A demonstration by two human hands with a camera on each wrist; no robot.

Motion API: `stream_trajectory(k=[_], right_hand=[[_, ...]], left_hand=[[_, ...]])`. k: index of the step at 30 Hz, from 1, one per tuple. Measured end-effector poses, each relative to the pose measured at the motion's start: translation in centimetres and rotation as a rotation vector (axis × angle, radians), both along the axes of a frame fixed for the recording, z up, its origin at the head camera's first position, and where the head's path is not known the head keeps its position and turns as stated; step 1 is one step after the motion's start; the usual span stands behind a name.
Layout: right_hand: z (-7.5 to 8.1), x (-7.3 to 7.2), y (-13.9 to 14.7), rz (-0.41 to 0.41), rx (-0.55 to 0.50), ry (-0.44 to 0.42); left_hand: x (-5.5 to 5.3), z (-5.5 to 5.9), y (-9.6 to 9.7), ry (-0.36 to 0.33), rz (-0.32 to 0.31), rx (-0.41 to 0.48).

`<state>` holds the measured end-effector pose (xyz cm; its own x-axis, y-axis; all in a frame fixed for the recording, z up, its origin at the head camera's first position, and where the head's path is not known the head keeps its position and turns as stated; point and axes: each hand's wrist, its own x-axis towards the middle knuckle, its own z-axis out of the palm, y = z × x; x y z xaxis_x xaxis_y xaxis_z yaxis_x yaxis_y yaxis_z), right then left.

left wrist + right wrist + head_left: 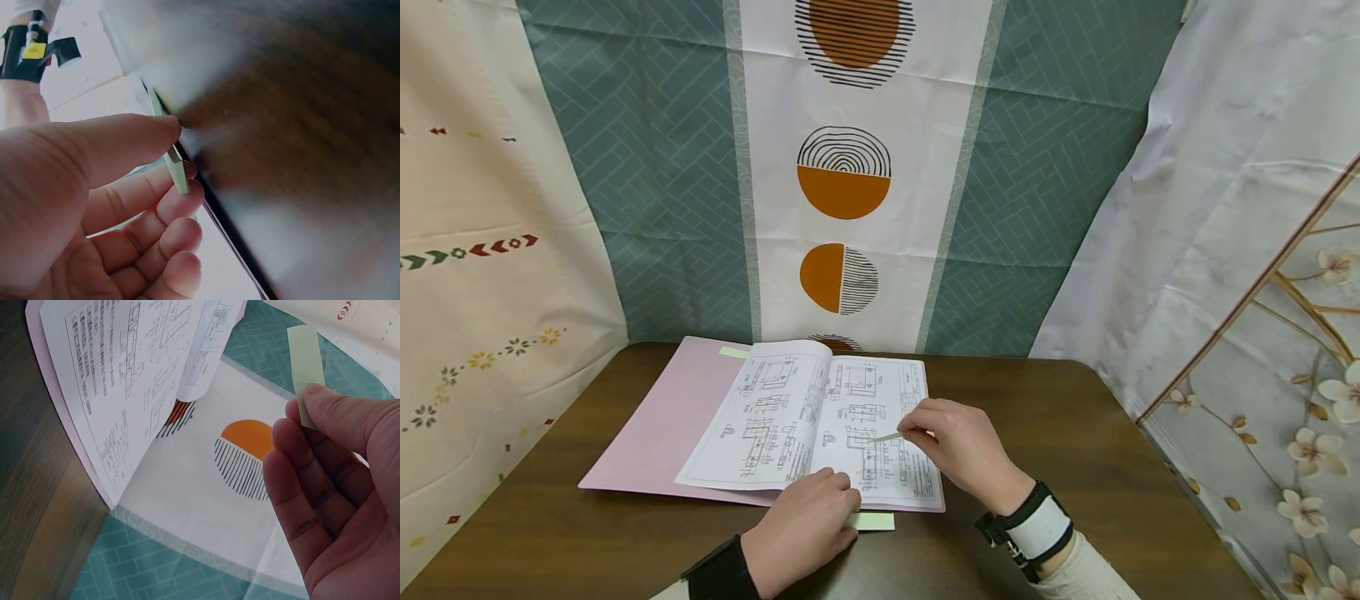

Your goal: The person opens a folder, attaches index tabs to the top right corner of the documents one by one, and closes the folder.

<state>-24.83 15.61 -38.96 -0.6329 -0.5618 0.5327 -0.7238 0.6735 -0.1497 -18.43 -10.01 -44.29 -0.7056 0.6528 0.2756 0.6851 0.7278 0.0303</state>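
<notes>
A booklet of technical drawings (805, 467) lies open inside a pink folder (647, 433). Above its right page my right hand (958, 446) pinches a pale green sticky strip (306, 359) between thumb and index finger. The other fingers of that hand are loosely bent. At the booklet's front edge my left hand (808, 521) pinches another green sticky strip (874, 522), which sticks out toward me. In the left wrist view, the thumb lies across this strip (178, 175) at the booklet edge, with the fingertips beneath.
A third green strip (734, 352) sits at the folder's upper edge. The brown wooden table (1060, 492) extends to both sides. Behind it hangs a patterned curtain (1030, 167), with a cream cloth (490, 292) at left and a floral one (1262, 417) at right.
</notes>
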Motion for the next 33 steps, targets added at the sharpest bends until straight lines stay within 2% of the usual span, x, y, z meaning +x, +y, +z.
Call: stream_trajectory(k=[7,13,20,26,33], right_hand=[[0.0,-0.1,-0.2,-0.008,0.004,-0.014],[-0.1,-0.2,-0.3,-0.024,0.034,-0.012],[-0.6,-0.4,-0.3,-0.054,0.057,-0.008],[-1.4,-1.0,-0.1,-0.073,0.081,-0.010],[-2.1,-2.2,0.8,-0.100,0.103,0.032]], left_hand=[[0.1,0.1,0.1,-0.009,0.016,-0.001],[-0.2,0.3,0.2,0.014,0.020,0.041],[-1.9,1.3,1.0,0.076,0.059,0.069],[-3.6,1.2,1.2,0.047,0.110,0.049],[-4.5,0.7,1.0,0.025,0.124,0.044]])
